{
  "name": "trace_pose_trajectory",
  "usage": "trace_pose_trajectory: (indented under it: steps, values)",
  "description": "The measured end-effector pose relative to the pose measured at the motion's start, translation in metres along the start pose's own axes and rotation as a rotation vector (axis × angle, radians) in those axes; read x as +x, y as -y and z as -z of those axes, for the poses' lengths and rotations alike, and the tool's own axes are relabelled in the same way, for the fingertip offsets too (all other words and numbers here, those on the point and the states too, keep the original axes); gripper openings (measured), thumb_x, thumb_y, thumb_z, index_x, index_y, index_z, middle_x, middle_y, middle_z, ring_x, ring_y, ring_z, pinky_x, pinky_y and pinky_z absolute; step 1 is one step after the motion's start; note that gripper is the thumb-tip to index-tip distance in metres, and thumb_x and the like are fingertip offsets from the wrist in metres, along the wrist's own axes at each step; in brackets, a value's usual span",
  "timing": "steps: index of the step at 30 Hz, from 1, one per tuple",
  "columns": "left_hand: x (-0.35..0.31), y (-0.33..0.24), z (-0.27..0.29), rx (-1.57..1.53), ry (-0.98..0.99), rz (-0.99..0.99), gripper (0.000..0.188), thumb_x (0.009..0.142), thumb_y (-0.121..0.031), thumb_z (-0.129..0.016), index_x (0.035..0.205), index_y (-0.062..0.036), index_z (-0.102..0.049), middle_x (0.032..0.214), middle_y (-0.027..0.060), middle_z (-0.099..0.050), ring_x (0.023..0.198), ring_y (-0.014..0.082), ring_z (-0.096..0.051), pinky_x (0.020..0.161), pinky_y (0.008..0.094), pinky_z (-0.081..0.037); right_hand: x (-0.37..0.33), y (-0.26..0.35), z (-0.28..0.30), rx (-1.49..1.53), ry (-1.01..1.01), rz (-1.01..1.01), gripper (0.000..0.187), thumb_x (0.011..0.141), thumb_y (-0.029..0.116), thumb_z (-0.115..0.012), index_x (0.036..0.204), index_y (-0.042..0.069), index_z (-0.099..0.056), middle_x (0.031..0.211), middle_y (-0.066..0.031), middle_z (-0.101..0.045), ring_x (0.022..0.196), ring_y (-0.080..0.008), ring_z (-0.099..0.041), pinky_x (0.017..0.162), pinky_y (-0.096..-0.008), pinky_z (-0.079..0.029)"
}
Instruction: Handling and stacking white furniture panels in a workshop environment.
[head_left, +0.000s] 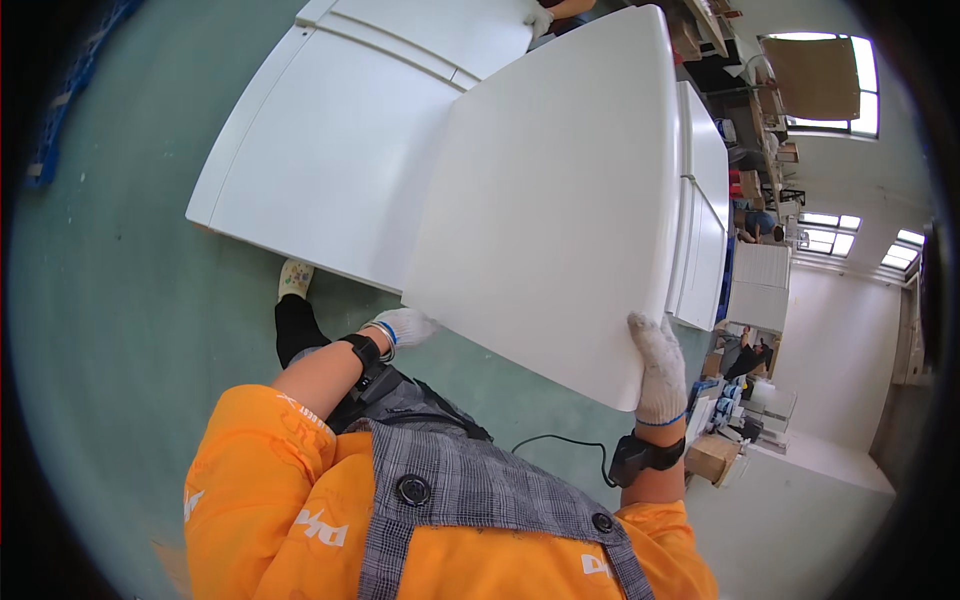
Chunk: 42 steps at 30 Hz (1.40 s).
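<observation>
A large white panel (540,210) with rounded edges leans at a tilt in front of me. My right hand (658,370), in a white knit glove, is closed round its lower right corner; the fingertips lie along the edge. At the panel's lower left corner, my left hand (407,326), gloved the same way, is closed on the bottom edge, with its fingertips partly hidden. Behind and left of the panel is a white cabinet-like piece (330,140) with a seam across it. Another person's gloved hand (540,18) touches the far end of that piece.
More white cabinet pieces (702,200) stand to the right of the panel. A blue pallet (60,110) is at the far left on the green floor (120,330). Cardboard boxes (712,458), benches and another person (750,355) are off to the right. A black cable (560,437) hangs by my right wrist.
</observation>
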<state>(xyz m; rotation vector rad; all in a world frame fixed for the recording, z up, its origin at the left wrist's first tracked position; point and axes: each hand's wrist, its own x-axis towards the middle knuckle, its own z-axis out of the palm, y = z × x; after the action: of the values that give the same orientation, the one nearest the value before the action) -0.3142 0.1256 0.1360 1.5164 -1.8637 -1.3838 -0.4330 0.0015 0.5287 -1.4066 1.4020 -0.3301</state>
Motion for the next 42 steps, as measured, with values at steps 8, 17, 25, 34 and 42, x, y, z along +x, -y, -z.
trace_pose_trajectory:
  steps: [8,17,25,34,42]
  values:
    - [-0.033,-0.152,0.158,-0.322,-0.572,0.436,0.065,0.091,-0.050,-0.043,0.135,-0.0020,-0.040,0.133,0.0191,-0.048,0.124,0.0313,-0.046,0.102,0.0378,-0.037,0.004,0.012,-0.005,-0.098,0.144,0.090,0.064,0.084,0.036,-0.063,0.133,0.002,-0.041,0.109,-0.0144,-0.060,0.098,-0.0211,-0.059,0.085,-0.0303,-0.047]
    - [-0.043,-0.284,0.241,-0.468,-0.548,0.003,0.074,0.092,-0.036,-0.057,0.143,0.0025,-0.020,0.140,0.0212,-0.038,0.127,0.0265,-0.041,0.100,0.0358,-0.039,0.013,0.009,-0.009,-0.387,0.287,0.087,0.100,0.076,0.065,-0.050,0.148,0.009,-0.010,0.140,-0.0255,-0.036,0.128,-0.0382,-0.040,0.103,-0.0405,-0.036]
    - [-0.017,-0.324,0.265,0.014,-0.511,0.352,0.102,0.078,-0.047,-0.064,0.144,0.0069,-0.008,0.120,0.0244,-0.055,0.102,0.0261,-0.058,0.087,0.0291,-0.046,0.004,0.017,-0.001,-0.354,0.383,0.023,0.097,0.079,0.057,-0.052,0.147,0.004,-0.009,0.134,-0.0256,-0.043,0.126,-0.0375,-0.042,0.105,-0.0409,-0.033]
    - [0.000,-0.327,0.253,0.023,-0.626,0.396,0.091,0.078,-0.035,-0.060,0.144,0.0039,-0.012,0.115,0.0214,-0.057,0.098,0.0259,-0.058,0.087,0.0306,-0.045,0.035,-0.005,0.029,-0.308,0.587,0.269,0.097,0.080,0.061,-0.049,0.143,-0.005,-0.015,0.134,-0.0297,-0.042,0.126,-0.0380,-0.043,0.104,-0.0394,-0.034]
    - [0.000,-0.359,0.225,-0.002,-0.690,0.583,0.092,0.080,-0.037,-0.059,0.145,0.0022,-0.008,0.119,0.0241,-0.056,0.107,0.0298,-0.059,0.092,0.0331,-0.044,0.107,-0.016,0.061,-0.032,0.980,0.595,0.060,0.094,0.043,-0.041,0.139,0.004,-0.036,0.126,-0.0215,-0.054,0.123,-0.0353,-0.046,0.101,-0.0379,-0.036]
